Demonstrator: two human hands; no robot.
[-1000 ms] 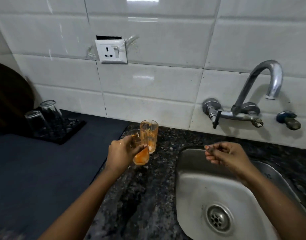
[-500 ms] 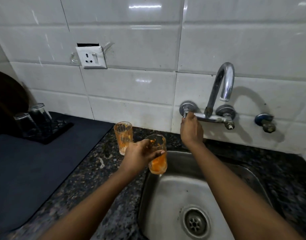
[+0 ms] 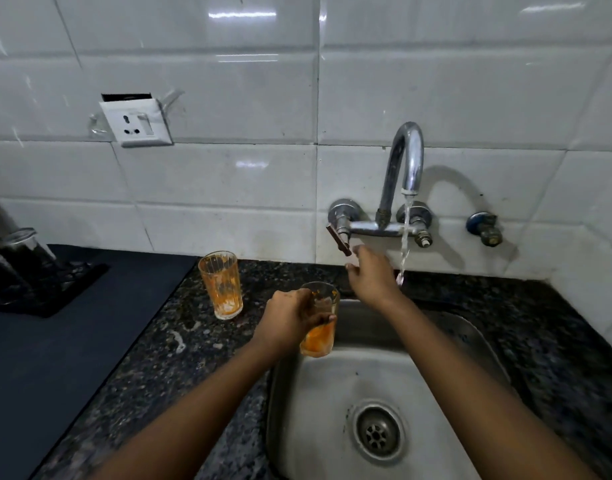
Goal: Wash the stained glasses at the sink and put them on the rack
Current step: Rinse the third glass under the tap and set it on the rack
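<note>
My left hand [image 3: 290,320] grips an orange-stained glass [image 3: 319,323] upright over the left rim of the steel sink [image 3: 335,420]. A second stained glass [image 3: 222,285] stands on the granite counter to its left. My right hand [image 3: 372,275] hovers with fingers apart just below the tap's brown lever [image 3: 339,240], holding nothing. Water runs from the curved tap spout [image 3: 406,157] in a thin stream right beside my right hand. The black drying rack [image 3: 45,289] at the far left holds upturned clean glasses [image 3: 19,251].
A dark mat [image 3: 55,368] covers the counter left of the sink. A wall socket [image 3: 135,123] sits on the white tiles. A second small valve [image 3: 484,227] sticks out right of the tap. The sink drain [image 3: 378,434] lies between my forearms.
My left hand carried the stained glass from the counter to the sink's edge. My right hand reached the tap lever, turned it, and has let go; water now flows.
</note>
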